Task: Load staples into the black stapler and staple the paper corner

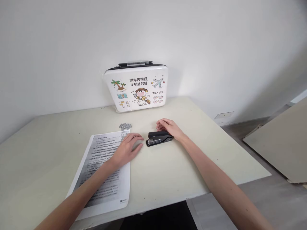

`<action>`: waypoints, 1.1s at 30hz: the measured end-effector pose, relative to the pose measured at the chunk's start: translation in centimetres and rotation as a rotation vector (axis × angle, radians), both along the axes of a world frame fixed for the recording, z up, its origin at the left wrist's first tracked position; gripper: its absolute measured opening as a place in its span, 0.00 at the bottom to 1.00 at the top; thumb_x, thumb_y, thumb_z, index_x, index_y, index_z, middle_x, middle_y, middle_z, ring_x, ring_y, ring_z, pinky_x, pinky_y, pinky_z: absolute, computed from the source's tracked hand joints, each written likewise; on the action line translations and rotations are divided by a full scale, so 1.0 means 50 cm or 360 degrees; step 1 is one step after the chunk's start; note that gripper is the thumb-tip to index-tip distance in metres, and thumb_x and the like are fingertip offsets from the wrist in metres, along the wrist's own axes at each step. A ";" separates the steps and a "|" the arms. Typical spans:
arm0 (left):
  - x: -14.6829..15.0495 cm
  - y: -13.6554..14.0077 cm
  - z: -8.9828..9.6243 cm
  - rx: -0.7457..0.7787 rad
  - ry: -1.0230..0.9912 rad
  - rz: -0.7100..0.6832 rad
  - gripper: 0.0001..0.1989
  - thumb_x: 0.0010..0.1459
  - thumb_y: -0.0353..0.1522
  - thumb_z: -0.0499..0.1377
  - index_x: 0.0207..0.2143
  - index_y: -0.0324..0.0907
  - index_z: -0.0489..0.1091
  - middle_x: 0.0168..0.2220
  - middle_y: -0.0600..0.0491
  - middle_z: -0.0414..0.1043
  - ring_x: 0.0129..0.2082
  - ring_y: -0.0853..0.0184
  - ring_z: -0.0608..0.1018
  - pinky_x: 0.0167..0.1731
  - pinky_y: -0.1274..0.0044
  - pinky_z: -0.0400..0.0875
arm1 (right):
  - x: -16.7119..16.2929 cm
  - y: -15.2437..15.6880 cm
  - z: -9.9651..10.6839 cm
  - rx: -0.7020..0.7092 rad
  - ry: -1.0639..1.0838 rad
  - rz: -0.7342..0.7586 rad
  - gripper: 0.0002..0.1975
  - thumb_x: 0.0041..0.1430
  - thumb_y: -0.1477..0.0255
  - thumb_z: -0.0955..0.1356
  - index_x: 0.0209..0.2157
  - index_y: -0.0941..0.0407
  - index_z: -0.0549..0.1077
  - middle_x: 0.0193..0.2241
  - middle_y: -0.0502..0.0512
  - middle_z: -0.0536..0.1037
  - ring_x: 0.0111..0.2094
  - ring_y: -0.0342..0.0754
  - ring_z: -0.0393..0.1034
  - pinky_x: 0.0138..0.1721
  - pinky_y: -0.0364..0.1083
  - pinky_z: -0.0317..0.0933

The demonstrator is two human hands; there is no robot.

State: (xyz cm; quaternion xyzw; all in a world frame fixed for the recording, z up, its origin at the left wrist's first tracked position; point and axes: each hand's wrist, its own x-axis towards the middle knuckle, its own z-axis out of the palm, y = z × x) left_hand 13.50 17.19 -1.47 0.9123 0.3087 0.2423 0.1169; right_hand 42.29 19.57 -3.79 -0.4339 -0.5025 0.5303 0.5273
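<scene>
On the pale table [168, 174], a black stapler [159, 138] shows silvery metal; left grip [128, 149] spread, right grip [170, 127] I cannot tell

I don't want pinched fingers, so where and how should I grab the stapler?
Probably hold the stapler around its back end, coming from the right, where the right hand is. It lies lengthwise with that end pointing right, while its mouth faces left, away from your grip.

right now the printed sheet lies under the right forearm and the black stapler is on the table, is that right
Not quite: the head view shows the printed sheet under the left forearm. The black stapler is on the table.
</scene>
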 end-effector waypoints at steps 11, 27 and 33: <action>0.023 0.012 0.018 -0.0244 0.0026 0.0044 0.13 0.68 0.42 0.59 0.51 0.48 0.73 0.52 0.50 0.78 0.56 0.56 0.77 0.59 0.61 0.71 | 0.005 0.000 -0.007 0.0071 -0.0081 -0.0031 0.24 0.58 0.45 0.71 0.38 0.53 0.73 0.34 0.54 0.82 0.33 0.47 0.76 0.40 0.48 0.70; 0.093 0.002 0.019 -0.0394 -0.0071 0.0287 0.12 0.65 0.45 0.62 0.37 0.47 0.75 0.40 0.53 0.81 0.40 0.59 0.82 0.45 0.68 0.76 | 0.001 -0.008 0.011 0.0032 0.0014 0.0004 0.22 0.56 0.49 0.75 0.37 0.54 0.76 0.35 0.53 0.82 0.33 0.45 0.76 0.39 0.46 0.69; 0.085 0.004 0.008 -0.0245 -0.0069 0.0248 0.16 0.67 0.49 0.60 0.36 0.47 0.74 0.42 0.51 0.81 0.43 0.57 0.82 0.47 0.65 0.75 | 0.001 -0.014 0.014 0.0095 -0.0091 0.0065 0.21 0.58 0.50 0.74 0.37 0.54 0.77 0.34 0.52 0.83 0.34 0.45 0.75 0.42 0.46 0.68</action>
